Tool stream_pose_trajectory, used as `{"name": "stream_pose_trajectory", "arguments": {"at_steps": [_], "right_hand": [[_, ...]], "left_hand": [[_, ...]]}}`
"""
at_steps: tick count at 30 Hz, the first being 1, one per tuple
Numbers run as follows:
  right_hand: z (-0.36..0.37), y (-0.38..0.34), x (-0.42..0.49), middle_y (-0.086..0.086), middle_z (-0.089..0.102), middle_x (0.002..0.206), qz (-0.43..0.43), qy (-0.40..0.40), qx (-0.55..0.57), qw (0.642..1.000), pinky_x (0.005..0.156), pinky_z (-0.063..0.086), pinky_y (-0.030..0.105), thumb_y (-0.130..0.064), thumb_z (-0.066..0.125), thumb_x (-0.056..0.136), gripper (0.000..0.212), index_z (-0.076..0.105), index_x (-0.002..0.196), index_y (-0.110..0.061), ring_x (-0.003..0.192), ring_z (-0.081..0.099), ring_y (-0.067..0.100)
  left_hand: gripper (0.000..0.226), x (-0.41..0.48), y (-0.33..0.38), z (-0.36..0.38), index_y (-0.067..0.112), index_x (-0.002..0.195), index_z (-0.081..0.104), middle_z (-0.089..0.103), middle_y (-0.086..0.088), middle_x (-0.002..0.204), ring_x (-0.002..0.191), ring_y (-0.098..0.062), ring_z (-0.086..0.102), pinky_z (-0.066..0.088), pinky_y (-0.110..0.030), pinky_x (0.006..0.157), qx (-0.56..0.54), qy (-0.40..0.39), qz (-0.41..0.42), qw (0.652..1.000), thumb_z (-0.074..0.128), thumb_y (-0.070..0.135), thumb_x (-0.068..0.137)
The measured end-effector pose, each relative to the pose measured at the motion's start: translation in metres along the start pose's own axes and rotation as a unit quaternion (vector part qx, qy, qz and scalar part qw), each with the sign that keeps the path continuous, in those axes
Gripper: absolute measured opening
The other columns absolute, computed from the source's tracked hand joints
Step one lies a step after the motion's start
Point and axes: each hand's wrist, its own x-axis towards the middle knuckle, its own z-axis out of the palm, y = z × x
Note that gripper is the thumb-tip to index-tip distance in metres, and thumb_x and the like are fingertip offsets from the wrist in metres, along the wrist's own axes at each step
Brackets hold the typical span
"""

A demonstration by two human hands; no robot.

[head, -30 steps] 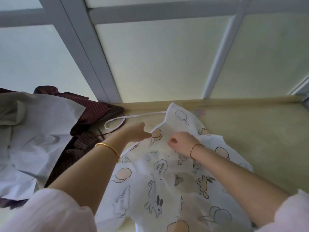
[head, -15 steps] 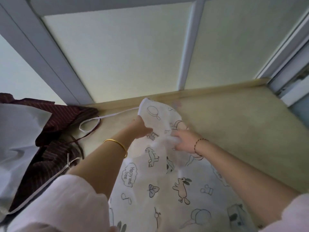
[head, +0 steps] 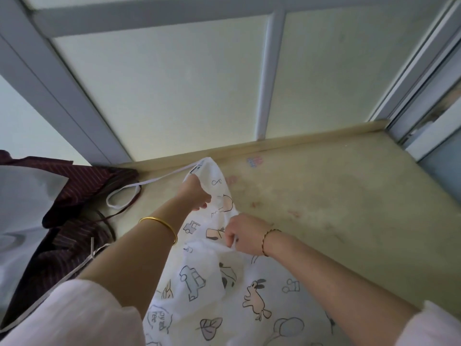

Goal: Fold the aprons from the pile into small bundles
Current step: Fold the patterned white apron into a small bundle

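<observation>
A white apron (head: 219,290) printed with cartoon cars, rabbits and leaves lies on the beige table (head: 349,208) in front of me. My left hand (head: 195,196) grips its top edge near the far corner. My right hand (head: 243,233) pinches a fold of the cloth lower down, at the middle. A white strap (head: 129,193) runs from the apron's top corner leftward and loops on the table. The pile of aprons (head: 72,236), dark red striped, sits at the left.
A grey-white cloth (head: 22,208) lies over the pile at the far left. Frosted window panels with grey frames (head: 267,78) rise behind the table's back rim. A sliding window frame (head: 429,101) stands at the right.
The view has swung right and the pile has slid leftward. My left hand has gone farther up the apron's edge, and my right hand has drawn back toward me, pinching a fold.
</observation>
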Motion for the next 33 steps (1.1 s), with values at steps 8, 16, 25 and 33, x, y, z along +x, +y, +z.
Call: {"name": "stream_pose_trajectory", "arguments": {"at_steps": [8,16,25,33], "right_hand": [[-0.058,0.016,0.001,0.005,0.054,0.111,0.174,0.329,-0.109,0.922,0.072,0.04,0.028,0.004,0.042,0.085,0.035,0.057,0.109,-0.018,0.107,0.045,0.026],[-0.043,-0.029,-0.004,0.005,0.043,0.128,0.018,0.309,-0.149,0.939,0.09,0.037,0.035,0.002,0.047,0.084,0.047,0.045,0.127,-0.016,0.115,0.041,0.026],[0.024,-0.11,-0.011,0.0,0.038,0.137,-0.086,0.163,0.003,0.983,0.093,0.044,0.039,-0.061,0.046,0.087,0.064,0.037,0.136,-0.022,0.119,0.045,0.02],[0.077,-0.159,-0.031,0.002,0.011,0.153,-0.077,0.14,-0.157,0.975,0.111,0.022,0.045,-0.047,0.06,0.08,0.072,0.028,0.141,-0.028,0.138,0.018,0.026]], "left_hand": [[0.034,-0.014,0.022,-0.024,0.005,0.129,0.048,0.062,-0.011,0.106,0.082,-0.022,0.061,0.05,-0.03,0.069,-0.063,0.103,0.11,0.987,0.047,0.013,0.096],[0.029,-0.036,-0.008,-0.036,0.011,0.12,0.059,0.053,-0.008,0.124,0.105,-0.021,0.056,0.042,-0.025,0.083,0.075,0.171,0.169,0.968,0.049,0.019,0.095],[0.034,-0.084,-0.096,-0.085,0.0,0.104,0.066,0.06,-0.016,0.112,0.102,-0.034,0.057,0.048,-0.04,0.091,0.089,0.155,0.019,0.984,0.045,0.018,0.084],[0.028,-0.111,-0.163,-0.097,0.001,0.118,0.061,0.06,-0.016,0.122,0.093,-0.022,0.052,0.039,-0.025,0.078,0.093,0.068,0.014,0.993,0.045,0.005,0.095]]}}
